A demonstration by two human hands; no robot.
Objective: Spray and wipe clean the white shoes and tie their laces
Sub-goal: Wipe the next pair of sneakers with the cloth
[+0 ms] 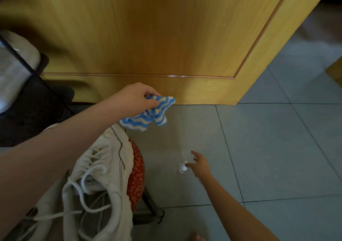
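A white shoe [103,176] with loose white laces lies on a red patterned stool [137,172] at the lower left. Above it my left hand [137,98] holds a crumpled blue-and-white striped cloth [149,114] in the air, near the foot of the door. Low over the floor, my right hand [200,164] has its fingers spread beside a small clear spray bottle [183,167], seen from above. The fingertips are at the bottle's white cap; I cannot tell whether they touch it.
A wooden door [166,37] fills the upper view, its bottom edge just behind the cloth. Pale blue floor tiles [268,148] spread to the right. A dark rack [27,92] with a white bundle stands at the left.
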